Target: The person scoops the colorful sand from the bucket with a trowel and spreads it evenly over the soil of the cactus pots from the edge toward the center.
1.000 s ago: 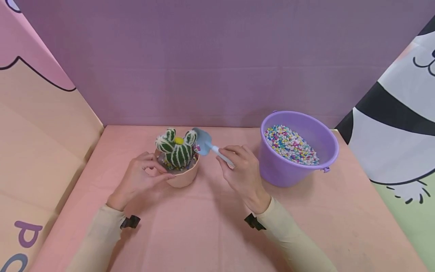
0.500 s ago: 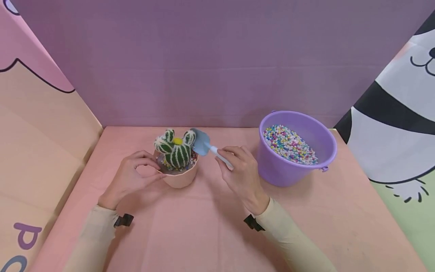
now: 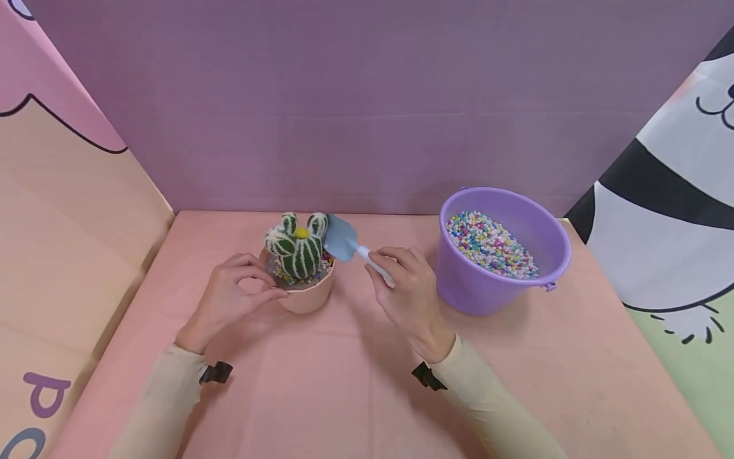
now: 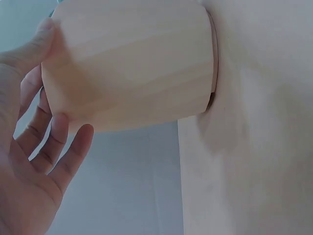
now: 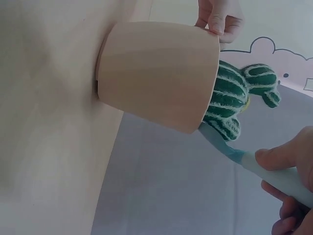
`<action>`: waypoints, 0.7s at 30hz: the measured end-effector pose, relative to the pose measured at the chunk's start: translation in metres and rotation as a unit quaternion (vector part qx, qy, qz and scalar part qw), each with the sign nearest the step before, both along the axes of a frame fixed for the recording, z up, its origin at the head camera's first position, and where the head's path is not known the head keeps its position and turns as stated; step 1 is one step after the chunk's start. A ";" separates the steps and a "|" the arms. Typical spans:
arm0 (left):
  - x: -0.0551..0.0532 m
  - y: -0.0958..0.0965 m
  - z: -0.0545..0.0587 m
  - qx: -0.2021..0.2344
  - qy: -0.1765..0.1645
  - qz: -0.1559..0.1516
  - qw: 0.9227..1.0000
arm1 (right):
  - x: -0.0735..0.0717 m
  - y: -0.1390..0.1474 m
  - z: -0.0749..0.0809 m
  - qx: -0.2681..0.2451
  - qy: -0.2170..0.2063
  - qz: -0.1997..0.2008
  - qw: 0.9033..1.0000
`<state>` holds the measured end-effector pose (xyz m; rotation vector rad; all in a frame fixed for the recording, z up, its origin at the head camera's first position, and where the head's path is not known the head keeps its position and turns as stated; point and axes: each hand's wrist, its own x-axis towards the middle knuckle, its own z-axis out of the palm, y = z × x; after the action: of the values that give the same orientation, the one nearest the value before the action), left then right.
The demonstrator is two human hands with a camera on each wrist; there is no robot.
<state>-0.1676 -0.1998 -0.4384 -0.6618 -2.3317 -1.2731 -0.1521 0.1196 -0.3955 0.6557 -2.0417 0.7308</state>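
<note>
A green cactus (image 3: 302,257) with white stripes and a yellow top stands in a peach flowerpot (image 3: 308,301), with colored pebbles around its base. My left hand (image 3: 232,293) holds the pot's left rim between thumb and fingers; the left wrist view shows the fingertips against the pot wall (image 4: 132,68). The handle of a small blue shovel (image 3: 341,238) is pinched in my right hand (image 3: 410,293). Its blade is at the pot's right rim, beside the cactus. In the right wrist view the shovel (image 5: 230,152) meets the rim, and the blade's tip is hidden behind the pot.
To the right stands a purple bucket (image 3: 478,296) holding many small multicolored pebbles (image 3: 493,245). The pink table (image 3: 321,395) is bounded by a purple back wall (image 3: 367,115) and printed side panels.
The cactus tilts slightly up and left against the shovel blade. My left hand shifted left, then a little back right, staying at the rim. My right hand has barely moved.
</note>
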 end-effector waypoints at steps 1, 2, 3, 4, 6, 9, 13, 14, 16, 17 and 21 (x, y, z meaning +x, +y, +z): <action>0.000 0.001 0.000 0.003 0.001 0.002 1.000 | 0.000 0.000 0.000 0.000 0.001 -0.001 1.000; 0.001 0.002 0.000 0.005 0.003 0.003 1.000 | 0.000 0.000 0.000 -0.001 0.001 -0.001 1.000; 0.001 0.003 -0.001 0.005 0.007 0.005 1.000 | 0.000 0.001 0.000 -0.003 0.002 -0.001 1.000; 0.001 0.004 -0.001 0.003 0.012 0.007 1.000 | 0.000 0.001 0.000 -0.003 0.003 -0.002 1.000; 0.002 0.006 -0.001 -0.002 0.022 0.010 1.000 | 0.000 0.001 0.000 -0.004 0.004 -0.001 1.000; 0.003 0.008 -0.002 -0.012 0.037 0.015 0.999 | 0.000 0.002 -0.001 -0.001 0.004 0.002 1.000; 0.003 0.010 -0.003 -0.016 0.045 0.020 0.999 | 0.000 0.004 0.000 0.005 -0.001 0.002 1.000; 0.003 0.010 -0.003 -0.018 0.047 0.021 0.999 | 0.001 0.004 0.000 0.006 -0.001 0.001 1.000; 0.003 0.010 -0.002 -0.023 0.050 0.022 0.998 | 0.001 0.005 0.000 0.005 -0.002 0.000 1.000; 0.003 0.010 -0.002 -0.025 0.051 0.022 0.998 | 0.001 0.005 0.000 0.002 -0.001 0.000 1.000; 0.004 0.008 0.000 -0.024 0.046 0.016 0.999 | 0.000 0.007 0.000 -0.016 -0.006 0.004 1.000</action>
<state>-0.1633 -0.1922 -0.4386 -0.6801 -2.2946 -1.1510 -0.1522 0.1269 -0.3950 0.6418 -2.0363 0.7720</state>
